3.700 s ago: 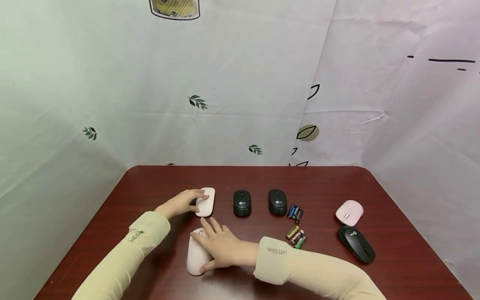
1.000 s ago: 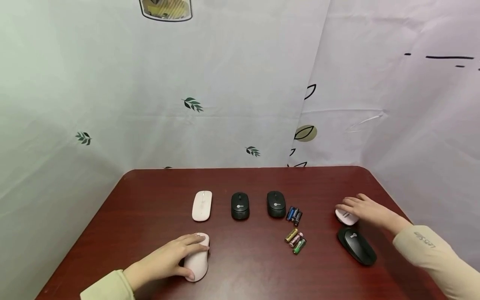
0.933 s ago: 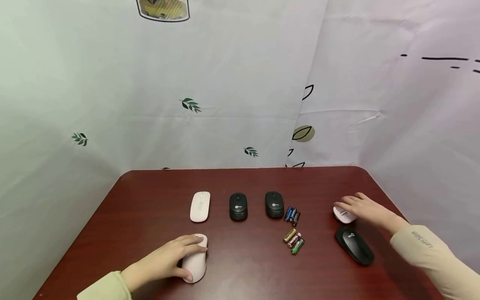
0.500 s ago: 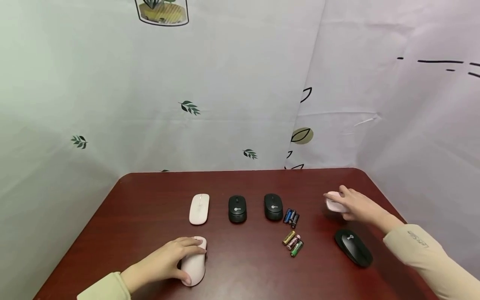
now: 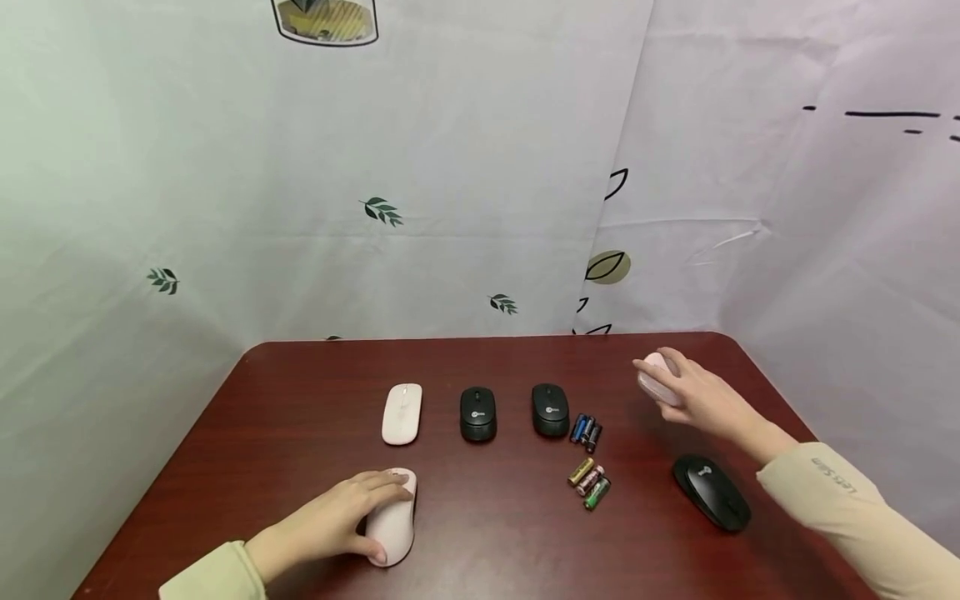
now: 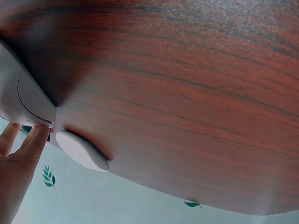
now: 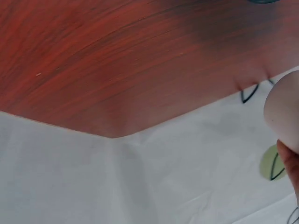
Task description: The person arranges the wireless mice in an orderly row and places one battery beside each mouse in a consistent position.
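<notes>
At the front left my left hand (image 5: 341, 517) grips a white computer mouse (image 5: 393, 527) resting on the table, thumb along its near side and fingers over its top. Its pale shell (image 6: 25, 95) fills the left edge of the left wrist view. Over the back right, my right hand (image 5: 701, 402) holds a small pale pink computer mouse (image 5: 658, 383), tilted and lifted off the table, between thumb and fingers. Only its rounded end (image 7: 284, 109) and a fingertip show in the right wrist view. A black mouse (image 5: 711, 493) lies below the right hand.
Along the back of the dark red table (image 5: 300, 400) stand a flat white mouse (image 5: 402, 414) and two black mice, left (image 5: 477, 412) and right (image 5: 551, 408). Three blue and dark batteries (image 5: 586, 432) lie beside them, three coloured batteries (image 5: 589, 483) nearer. White patterned cloth (image 5: 450, 167) hangs behind.
The right hand has picked up the pink mouse beside the right black mouse and moved it up and leftward. Earlier, the left hand moved from the flat white mouse to the front one.
</notes>
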Tool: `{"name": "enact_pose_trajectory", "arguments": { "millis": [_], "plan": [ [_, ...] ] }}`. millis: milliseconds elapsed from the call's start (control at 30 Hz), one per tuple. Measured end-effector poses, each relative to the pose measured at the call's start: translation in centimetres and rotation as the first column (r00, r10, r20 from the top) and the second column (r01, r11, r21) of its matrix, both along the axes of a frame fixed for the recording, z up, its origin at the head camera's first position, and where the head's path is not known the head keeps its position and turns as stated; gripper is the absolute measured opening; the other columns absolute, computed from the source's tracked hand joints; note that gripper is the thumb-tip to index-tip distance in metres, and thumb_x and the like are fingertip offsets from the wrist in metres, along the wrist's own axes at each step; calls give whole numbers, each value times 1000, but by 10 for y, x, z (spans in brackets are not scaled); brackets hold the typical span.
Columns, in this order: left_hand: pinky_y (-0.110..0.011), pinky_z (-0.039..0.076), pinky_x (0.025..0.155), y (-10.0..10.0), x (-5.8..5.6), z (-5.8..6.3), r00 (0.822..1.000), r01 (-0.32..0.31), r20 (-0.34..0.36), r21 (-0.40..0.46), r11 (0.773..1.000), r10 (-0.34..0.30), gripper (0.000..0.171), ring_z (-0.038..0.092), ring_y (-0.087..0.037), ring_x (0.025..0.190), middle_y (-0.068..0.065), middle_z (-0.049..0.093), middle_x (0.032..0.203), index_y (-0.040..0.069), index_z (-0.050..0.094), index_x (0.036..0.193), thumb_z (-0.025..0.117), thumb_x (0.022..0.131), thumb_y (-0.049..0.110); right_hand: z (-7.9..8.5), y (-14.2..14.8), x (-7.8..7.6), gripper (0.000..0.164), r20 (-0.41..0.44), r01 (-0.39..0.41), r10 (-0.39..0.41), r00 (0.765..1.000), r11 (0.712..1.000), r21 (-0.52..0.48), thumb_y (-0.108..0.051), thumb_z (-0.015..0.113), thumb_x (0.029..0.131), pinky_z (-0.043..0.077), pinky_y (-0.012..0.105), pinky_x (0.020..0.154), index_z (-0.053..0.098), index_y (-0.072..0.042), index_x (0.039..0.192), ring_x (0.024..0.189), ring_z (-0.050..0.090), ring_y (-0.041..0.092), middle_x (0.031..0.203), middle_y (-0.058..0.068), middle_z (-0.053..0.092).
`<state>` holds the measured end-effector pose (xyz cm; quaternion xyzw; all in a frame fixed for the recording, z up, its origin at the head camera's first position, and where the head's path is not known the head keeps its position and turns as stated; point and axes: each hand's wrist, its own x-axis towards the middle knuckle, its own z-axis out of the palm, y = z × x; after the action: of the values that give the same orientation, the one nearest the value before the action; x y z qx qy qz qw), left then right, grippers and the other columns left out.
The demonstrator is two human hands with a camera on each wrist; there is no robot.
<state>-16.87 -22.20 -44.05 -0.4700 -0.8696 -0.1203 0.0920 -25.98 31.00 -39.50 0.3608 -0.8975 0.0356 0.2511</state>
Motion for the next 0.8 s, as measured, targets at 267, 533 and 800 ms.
{"name": "enact_pose_trajectory", "arguments": {
  "millis": [267,533,800],
  "plan": [
    [-41,49,88,2,-2,4,999,-11,38,-13,1000,12,63,58,-29,110,-9,61,122,15,62,111,74,63,53,10,-48,12,65,94,146,-142,985,989,-36,-16,72,69,50,44,58,51,-10,131,77,58,36,126,22,44],
    [-39,49,87,4,-2,3,1000,-6,30,-14,1000,6,63,60,-28,108,-10,62,119,16,62,109,76,60,53,10,-86,28,54,260,184,-150,954,976,-112,-17,71,79,52,40,57,53,-10,130,71,61,27,120,20,51],
    [-40,49,87,3,-5,1,999,-22,42,-25,999,23,64,59,-27,110,-7,62,121,16,63,109,75,60,55,5,-116,35,49,452,243,-141,881,954,-175,-26,73,80,49,38,59,58,-12,125,78,60,19,106,15,55]
  ]
}}
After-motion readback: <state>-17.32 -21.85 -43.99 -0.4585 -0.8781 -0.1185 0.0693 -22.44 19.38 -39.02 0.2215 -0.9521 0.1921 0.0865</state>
